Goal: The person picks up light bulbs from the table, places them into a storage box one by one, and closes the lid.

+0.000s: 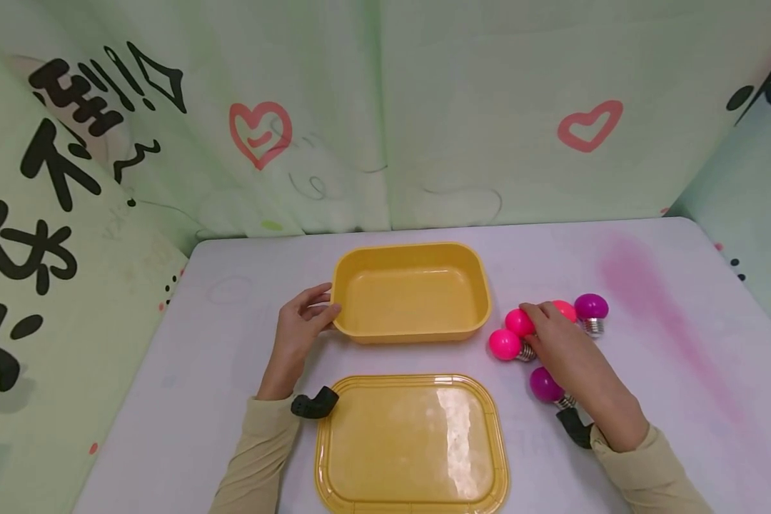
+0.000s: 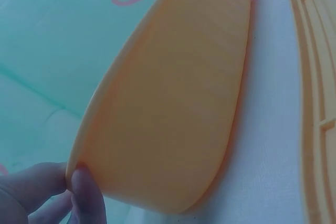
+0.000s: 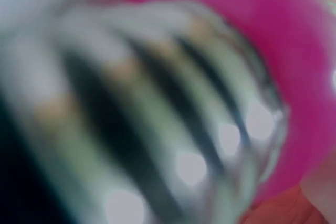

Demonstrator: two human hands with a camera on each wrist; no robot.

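My left hand [image 1: 302, 325] pinches the left rim of a yellow plastic container [image 1: 411, 330]; in the left wrist view, thumb and fingers [image 2: 86, 195] grip that rim at a corner. Among several toy light bulbs, my right hand [image 1: 568, 350] holds a pink bulb [image 1: 519, 321] between thumb and fingers, its base hidden. Touching it or close by lies another pink bulb [image 1: 505, 344]. Beyond the hand are a coral-pink bulb [image 1: 565, 310] and a purple bulb [image 1: 592, 305]. Under the right wrist lies another purple bulb [image 1: 546, 385]; a blurred magenta bulb [image 3: 299, 77] with ridged metal base fills the right wrist view.
A yellow lid [image 1: 405, 442] lies flat in front of the container. The white table [image 1: 231, 364] has a pink stain on its right side. Printed curtains [image 1: 475, 128] stand behind and at both sides.
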